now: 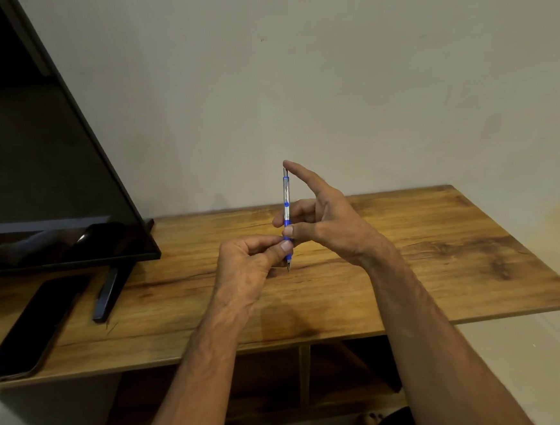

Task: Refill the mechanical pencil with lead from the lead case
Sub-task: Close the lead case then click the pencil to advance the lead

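Observation:
A blue and silver mechanical pencil [286, 205] stands upright above the wooden table [443, 260], tip down. My left hand [248, 268] pinches its blue grip near the tip with thumb and fingers. My right hand [326, 218] holds the barrel between thumb and middle fingers, and its forefinger rests on the pencil's top end. No lead case shows in this view.
A dark flat screen [44, 170] on a black foot [109, 293] stands at the left. A black phone [36, 328] lies flat at the table's front left corner. The pale wall rises just behind the table, whose right edge drops to the floor.

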